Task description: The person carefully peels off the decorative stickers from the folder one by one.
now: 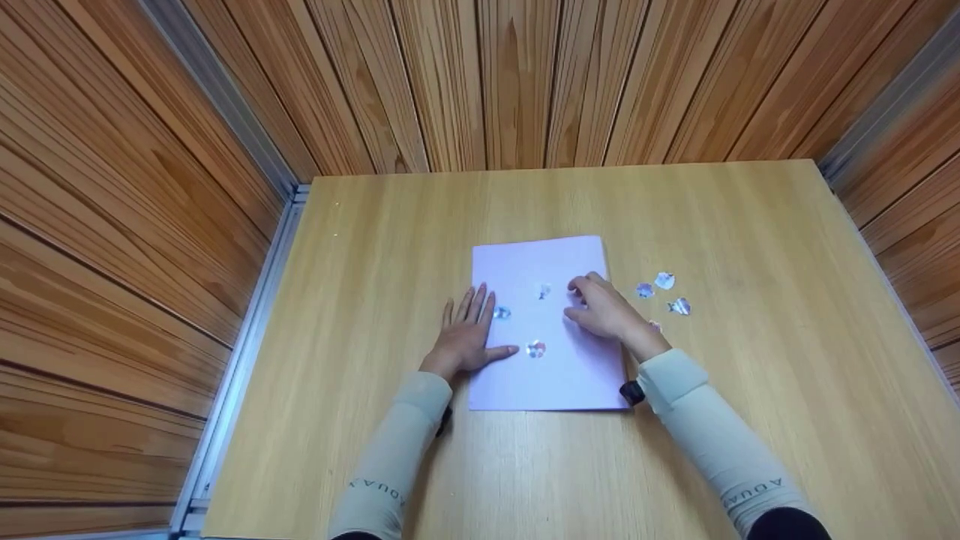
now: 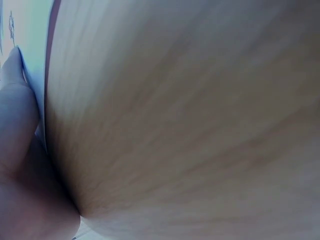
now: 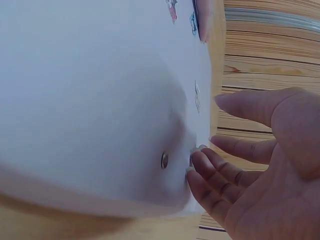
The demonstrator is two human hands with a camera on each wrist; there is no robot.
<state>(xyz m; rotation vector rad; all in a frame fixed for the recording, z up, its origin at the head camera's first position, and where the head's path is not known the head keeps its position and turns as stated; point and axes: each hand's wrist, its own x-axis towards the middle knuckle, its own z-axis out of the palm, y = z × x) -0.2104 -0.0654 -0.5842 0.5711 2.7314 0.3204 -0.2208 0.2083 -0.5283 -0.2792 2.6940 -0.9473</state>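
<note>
A pale purple folder or book (image 1: 555,382) lies on the table with a few shiny cutouts, sticker-like, on its cover. One is fish-shaped (image 1: 544,292), a round one (image 1: 535,349) sits lower, and a bluish one (image 1: 502,312) is beside the left fingers. My left hand (image 1: 463,341) rests flat on the cover's left edge, fingers spread. Over the right part of the cover is my right hand (image 1: 600,307), fingers bent loosely and thumb apart, with nothing visible between them. In the right wrist view its fingertips (image 3: 192,172) are by the cover near a small round metal stud (image 3: 164,159).
Right of the folder, several loose shiny cutouts lie on the wooden table (image 1: 750,390), among them a fish-shaped one (image 1: 679,306) and a shell-like one (image 1: 664,280). One more is partly behind the right wrist. Wood-plank walls (image 1: 510,82) with metal framing enclose the table.
</note>
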